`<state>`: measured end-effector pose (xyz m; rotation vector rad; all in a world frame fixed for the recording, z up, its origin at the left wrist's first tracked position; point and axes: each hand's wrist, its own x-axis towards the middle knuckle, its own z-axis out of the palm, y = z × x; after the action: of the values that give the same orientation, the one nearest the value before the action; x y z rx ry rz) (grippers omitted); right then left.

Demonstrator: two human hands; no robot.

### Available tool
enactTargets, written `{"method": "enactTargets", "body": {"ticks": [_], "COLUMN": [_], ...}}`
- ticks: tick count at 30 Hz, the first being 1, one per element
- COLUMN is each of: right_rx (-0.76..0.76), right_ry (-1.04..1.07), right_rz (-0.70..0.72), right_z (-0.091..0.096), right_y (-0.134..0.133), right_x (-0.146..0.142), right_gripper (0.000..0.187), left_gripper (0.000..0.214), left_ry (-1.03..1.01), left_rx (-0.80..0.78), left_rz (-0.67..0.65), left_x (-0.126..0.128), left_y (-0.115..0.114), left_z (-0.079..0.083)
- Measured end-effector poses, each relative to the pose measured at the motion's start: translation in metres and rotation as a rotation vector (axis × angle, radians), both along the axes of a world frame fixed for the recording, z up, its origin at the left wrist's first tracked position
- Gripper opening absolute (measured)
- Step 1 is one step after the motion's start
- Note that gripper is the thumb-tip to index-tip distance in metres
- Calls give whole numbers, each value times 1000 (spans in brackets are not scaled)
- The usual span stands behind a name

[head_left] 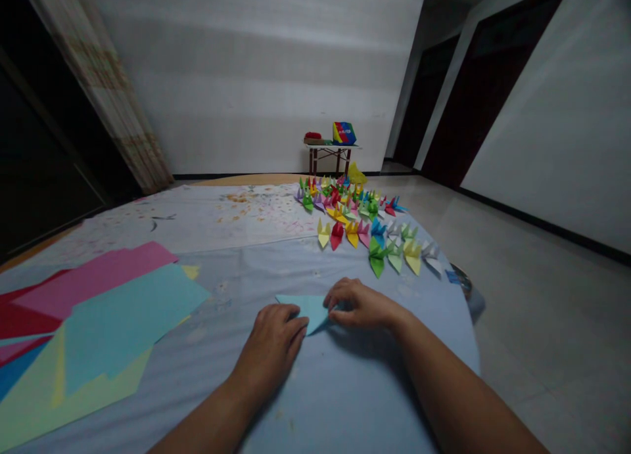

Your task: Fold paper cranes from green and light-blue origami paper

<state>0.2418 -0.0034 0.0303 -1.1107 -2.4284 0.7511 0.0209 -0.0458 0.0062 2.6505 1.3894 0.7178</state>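
A light blue sheet of origami paper (311,305), folded into a triangle-like shape, lies on the cloth-covered table between my hands. My left hand (279,329) rests on its left side, fingers pressing it down near the lower point. At the right corner, my right hand (355,303) pinches the paper between thumb and curled fingers. Part of the paper is hidden under the fingers of both hands.
Loose coloured paper sheets (133,316) overlap on the left of the table. Many folded paper cranes (352,234) in mixed colours stand in rows at the back right. A small table (331,146) with a colourful box (344,133) is by the wall.
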Motion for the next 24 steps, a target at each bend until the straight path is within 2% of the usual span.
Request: {"method": "enactTargets", "body": {"ticks": [5, 9, 13, 19, 24], "right_rx": [-82, -23, 40, 89, 127], "right_ry": [139, 143, 98, 19, -31], "right_rz": [-252, -347, -391, -388, -388], "right_z": [-19, -28, -27, -27, -29], "right_y": [14, 18, 17, 18, 17], "right_x": [-7, -17, -25, -31, -34], "right_gripper": [25, 27, 26, 26, 25], "left_gripper": [22, 21, 23, 43, 37], "left_ry": [42, 47, 28, 138, 206], "left_rx": [5, -30, -72, -107, -132], "left_rz": [5, -17, -23, -21, 6], "left_x": [1, 3, 4, 9, 13], "left_y": [-2, -2, -6, -12, -14], "left_z": [0, 2, 4, 6, 8]}}
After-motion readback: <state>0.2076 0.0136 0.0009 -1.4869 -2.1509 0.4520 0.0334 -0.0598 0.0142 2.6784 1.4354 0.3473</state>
